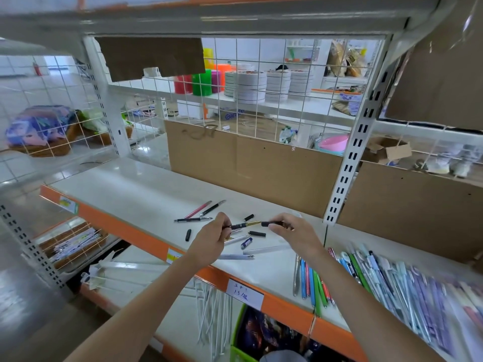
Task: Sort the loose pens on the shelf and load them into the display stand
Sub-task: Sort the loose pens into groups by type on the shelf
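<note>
Holding items above the shelf (136,184): left hand (213,237) pinches a black pen (244,225) with gold tip; right hand (298,232) pinches a black cap (269,223), just apart from that tip. Below and between the hands lie loose pens and caps. Beyond the left hand rest a pink pen (197,209) and two dark pens.

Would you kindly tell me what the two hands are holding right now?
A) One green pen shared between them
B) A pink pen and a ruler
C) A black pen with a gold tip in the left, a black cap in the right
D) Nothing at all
C: the left hand pinches the black pen, its gold tip facing the cap held by the right hand.
</note>
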`<state>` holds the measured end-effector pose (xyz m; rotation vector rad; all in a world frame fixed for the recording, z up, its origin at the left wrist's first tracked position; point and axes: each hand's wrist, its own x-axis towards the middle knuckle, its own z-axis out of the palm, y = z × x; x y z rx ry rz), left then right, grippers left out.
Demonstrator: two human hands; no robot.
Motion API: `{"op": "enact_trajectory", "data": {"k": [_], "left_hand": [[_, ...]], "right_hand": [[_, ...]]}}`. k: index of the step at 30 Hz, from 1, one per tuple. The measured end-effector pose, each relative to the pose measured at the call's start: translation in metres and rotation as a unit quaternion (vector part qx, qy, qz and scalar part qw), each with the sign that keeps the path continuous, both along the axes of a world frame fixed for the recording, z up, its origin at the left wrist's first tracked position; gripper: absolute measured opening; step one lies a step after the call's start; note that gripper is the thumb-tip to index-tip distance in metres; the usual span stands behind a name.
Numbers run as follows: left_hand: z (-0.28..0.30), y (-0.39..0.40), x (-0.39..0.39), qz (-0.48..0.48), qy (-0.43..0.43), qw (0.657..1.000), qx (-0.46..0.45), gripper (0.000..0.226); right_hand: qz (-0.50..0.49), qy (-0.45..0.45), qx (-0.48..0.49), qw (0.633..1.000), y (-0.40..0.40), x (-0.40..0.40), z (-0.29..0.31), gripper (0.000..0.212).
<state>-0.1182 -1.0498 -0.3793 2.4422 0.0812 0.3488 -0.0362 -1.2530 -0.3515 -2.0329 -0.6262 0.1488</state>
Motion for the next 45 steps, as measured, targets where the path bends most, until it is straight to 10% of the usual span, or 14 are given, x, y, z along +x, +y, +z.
{"op": "enact_trajectory", "data": {"k": [15, 24, 34, 45], "left_hand": [[-0.005, -0.007, -0.004, -0.044, 0.012, 0.999, 0.025, 0.014], [-0.028, -0.041, -0.014, 0.008, 0.008, 0.992, 0.125, 0.02], [-0.046, -0.038, 0.009, -0.013, -0.016, 0.993, 0.113, 0.025], [-0.056, 0.035, 0.052, 0.167, 0.072, 0.976, 0.121, 0.027]], "right_hand": [[0.032, -0.077, -0.075, 0.994, 0.013, -0.007, -0.004, 0.01], [-0.132, 0.326, 0.128, 0.927, 0.036, -0.01, -0.026, 0.015], [-0.096, 0.072, -0.305, 0.945, 0.011, 0.006, -0.046, 0.031], [-0.045, -0.119, -0.41, 0.903, 0.031, 0.014, -0.034, 0.026]]}}
